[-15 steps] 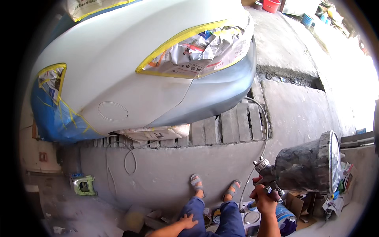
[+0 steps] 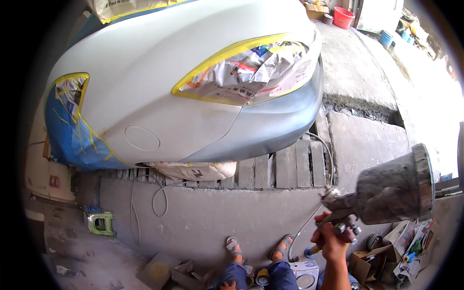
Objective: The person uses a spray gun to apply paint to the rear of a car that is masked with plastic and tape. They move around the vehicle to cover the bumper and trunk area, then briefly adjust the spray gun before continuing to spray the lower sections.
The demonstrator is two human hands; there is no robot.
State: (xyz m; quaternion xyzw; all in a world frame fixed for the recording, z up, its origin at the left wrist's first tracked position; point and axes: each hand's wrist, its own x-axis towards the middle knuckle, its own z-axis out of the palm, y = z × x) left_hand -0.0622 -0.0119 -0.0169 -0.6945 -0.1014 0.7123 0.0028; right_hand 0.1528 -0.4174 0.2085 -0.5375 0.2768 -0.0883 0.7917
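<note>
My right hand (image 2: 332, 242) grips the handle of a paint spray gun (image 2: 338, 212) with a large grimy metal cup (image 2: 395, 184) lying sideways at the lower right; a thin hose (image 2: 303, 229) runs down from it. The gun's nozzle faces left toward a car's pale grey front bumper (image 2: 183, 96), which stands well away from it. The car's headlights are masked with newspaper (image 2: 251, 70) and yellow tape, and blue plastic sheet (image 2: 67, 130) covers the left side. Only the fingertips of my left hand (image 2: 226, 285) show at the bottom edge, near my knee.
My sandalled feet (image 2: 258, 247) stand on a concrete floor. A slatted drain grate (image 2: 290, 166) lies under the bumper, a loose white hose (image 2: 159, 195) on the floor. A small green stool (image 2: 100, 222) is at left, cardboard boxes and cans (image 2: 382, 256) at lower right, a red bucket (image 2: 343, 17) far back.
My right hand has lifted the spray gun slightly and turned it toward the bumper. My left hand has dropped lower, almost out of view.
</note>
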